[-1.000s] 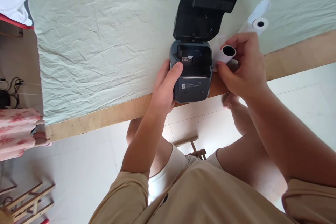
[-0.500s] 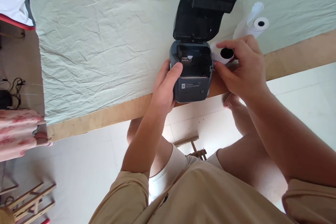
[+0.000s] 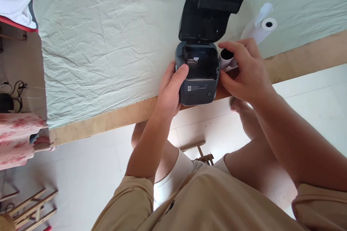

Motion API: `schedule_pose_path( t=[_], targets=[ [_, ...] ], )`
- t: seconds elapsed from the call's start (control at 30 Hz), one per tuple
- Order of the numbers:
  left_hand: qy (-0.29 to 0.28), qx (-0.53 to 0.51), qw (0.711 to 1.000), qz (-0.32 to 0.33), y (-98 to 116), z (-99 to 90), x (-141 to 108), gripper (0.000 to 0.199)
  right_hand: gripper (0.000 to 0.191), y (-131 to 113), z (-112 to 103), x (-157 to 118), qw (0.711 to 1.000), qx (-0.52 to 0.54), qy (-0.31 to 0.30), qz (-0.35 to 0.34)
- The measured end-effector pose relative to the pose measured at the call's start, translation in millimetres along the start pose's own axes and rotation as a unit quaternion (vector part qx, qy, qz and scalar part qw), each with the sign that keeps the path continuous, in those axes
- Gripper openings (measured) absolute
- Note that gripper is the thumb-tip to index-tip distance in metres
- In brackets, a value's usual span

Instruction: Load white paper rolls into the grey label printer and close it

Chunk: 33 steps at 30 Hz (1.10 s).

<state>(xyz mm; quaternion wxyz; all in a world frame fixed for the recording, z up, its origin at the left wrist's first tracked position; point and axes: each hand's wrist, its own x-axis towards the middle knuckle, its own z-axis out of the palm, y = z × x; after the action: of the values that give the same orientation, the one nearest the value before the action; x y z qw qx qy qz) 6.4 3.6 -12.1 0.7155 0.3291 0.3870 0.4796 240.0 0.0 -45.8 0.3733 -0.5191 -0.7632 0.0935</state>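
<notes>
A dark label printer [image 3: 199,92] sits at the table's edge with its black lid [image 3: 206,18] raised and its compartment showing. My left hand [image 3: 172,88] is wrapped round the printer's left side, thumb over the rim. Right beside the printer stands a small white roll [image 3: 225,64] with a wide dark core. Around that roll my right hand [image 3: 245,70] has its thumb and index finger spread apart, fingertips close to the printer's right side; no firm grip on the roll shows. Farther right lies another white paper roll [image 3: 268,25] with a loose end.
A pale green cloth [image 3: 108,43] covers the table, whose wooden edge [image 3: 108,119] runs along the front. At the upper left is part of another person [image 3: 16,3]. Wooden stool parts [image 3: 35,209] and pink floral fabric [image 3: 18,137] are at lower left.
My right thumb and index finger have spread wider and shifted slightly left. The small roll has moved left, closer to the printer. My left hand has stayed on the printer.
</notes>
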Motion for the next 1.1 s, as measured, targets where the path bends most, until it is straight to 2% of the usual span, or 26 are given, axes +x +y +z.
schedule_pose_path(
  t=[0.13,0.2,0.3,0.37,0.47,0.57,0.7,0.93,1.03,1.1],
  targets=[
    [0.007,-0.005,1.000,-0.008,0.8,0.2,-0.2,0.024,0.051,5.7,1.5,1.9,0.999,0.002,0.021,0.026],
    [0.007,-0.007,1.000,-0.008,1.3,0.4,-0.5,0.023,0.056,4.0,-2.4,3.9,0.998,0.006,0.064,0.024],
    [0.002,-0.005,1.000,-0.003,1.6,0.7,-1.6,0.021,0.065,-11.2,-12.1,8.3,0.990,0.050,0.129,0.001],
    [0.000,-0.002,1.000,0.000,1.5,1.0,-2.3,0.020,0.051,-29.6,-16.8,12.4,0.986,0.075,0.146,-0.009],
    [0.009,0.001,1.000,0.004,1.8,1.8,-2.5,0.018,0.021,-56.8,-15.4,20.2,0.990,0.041,0.134,-0.027],
    [0.014,0.004,1.000,0.013,2.9,3.5,-2.3,0.016,0.027,-66.9,-6.4,27.4,0.994,0.005,0.104,-0.039],
    [0.008,0.004,1.000,0.009,6.0,7.1,-3.9,0.014,0.037,-59.8,2.6,32.3,0.994,-0.001,0.096,-0.052],
    [0.026,-0.001,0.999,-0.022,7.9,6.9,-5.4,0.015,0.022,-61.7,-1.1,33.5,0.994,-0.004,0.096,-0.054],
    [-0.017,-0.011,1.000,0.018,3.5,1.3,-3.9,0.022,0.014,-64.6,-0.2,27.5,0.995,0.006,0.079,-0.063],
    [-0.044,-0.004,0.998,0.054,0.8,-1.8,-3.7,0.037,0.010,-66.3,3.0,21.9,0.995,0.040,0.059,-0.071]
  ],
)
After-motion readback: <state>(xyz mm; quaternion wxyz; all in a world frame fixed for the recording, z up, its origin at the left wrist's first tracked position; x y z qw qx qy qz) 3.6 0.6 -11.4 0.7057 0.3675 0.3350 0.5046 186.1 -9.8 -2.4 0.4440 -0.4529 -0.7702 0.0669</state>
